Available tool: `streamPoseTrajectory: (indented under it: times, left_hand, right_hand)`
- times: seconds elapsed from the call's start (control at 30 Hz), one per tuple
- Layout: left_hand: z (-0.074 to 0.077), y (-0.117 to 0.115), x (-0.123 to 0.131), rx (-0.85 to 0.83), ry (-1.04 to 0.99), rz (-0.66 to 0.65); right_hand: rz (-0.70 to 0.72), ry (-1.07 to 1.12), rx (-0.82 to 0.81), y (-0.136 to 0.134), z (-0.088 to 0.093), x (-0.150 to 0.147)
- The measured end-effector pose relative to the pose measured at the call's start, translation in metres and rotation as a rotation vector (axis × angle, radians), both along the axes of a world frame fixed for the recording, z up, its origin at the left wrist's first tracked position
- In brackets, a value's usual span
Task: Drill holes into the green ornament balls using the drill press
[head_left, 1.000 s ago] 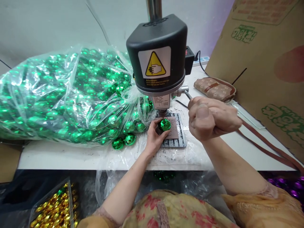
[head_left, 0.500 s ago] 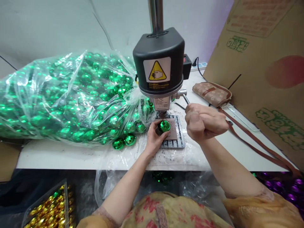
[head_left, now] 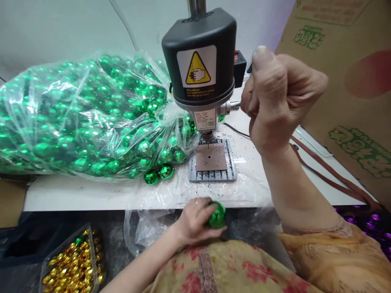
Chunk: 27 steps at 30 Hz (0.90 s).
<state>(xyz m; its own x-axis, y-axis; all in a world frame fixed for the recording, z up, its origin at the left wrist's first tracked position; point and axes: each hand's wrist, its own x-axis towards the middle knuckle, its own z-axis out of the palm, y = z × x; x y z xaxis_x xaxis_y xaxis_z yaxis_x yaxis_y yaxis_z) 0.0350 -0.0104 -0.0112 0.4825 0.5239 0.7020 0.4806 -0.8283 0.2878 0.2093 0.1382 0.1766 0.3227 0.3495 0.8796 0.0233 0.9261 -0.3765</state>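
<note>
My left hand [head_left: 198,219] is closed around a shiny green faceted ball ornament [head_left: 217,215], just off the table's front edge. Beyond it stands a small black bench drill press [head_left: 198,61], its bit above a brown square board [head_left: 210,158] with a hole in it. That board lies on the slotted metal base [head_left: 214,176], strewn with dark shavings. My right hand [head_left: 275,93] is a raised fist at the right of the drill head, round the feed lever, most of which the fingers hide. Two loose green balls [head_left: 159,174] lie left of the base.
A big clear plastic bag [head_left: 85,122] of green balls fills the table's left side. At the right leans a large cardboard box [head_left: 342,81], with a brown strap [head_left: 332,173] before it. A clear bin of gold balls [head_left: 71,260] sits below left; purple balls [head_left: 366,224] show below right.
My left hand has drawn the green ball off the drill base toward my body, baring the board. My right hand has swung upward with the lever, and the bit now shows above the board.
</note>
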Motion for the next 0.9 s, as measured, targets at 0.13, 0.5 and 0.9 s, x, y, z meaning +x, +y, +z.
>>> streamPoseTrajectory:
  times: [0.13,0.5,0.9]
  left_hand:
    - [-0.021,-0.039,-0.022,0.055,0.350,-0.040]
    - [0.006,0.037,-0.083,-0.058,0.364,0.913]
    - [0.005,0.040,-0.075,0.083,0.148,0.544]
  right_hand:
    - [0.050,0.059,0.089,0.006,-0.002,-0.001]
    - [0.009,0.106,0.130,0.013,-0.006,-0.002]
    - [0.023,0.047,0.060,0.005,-0.010,0.002]
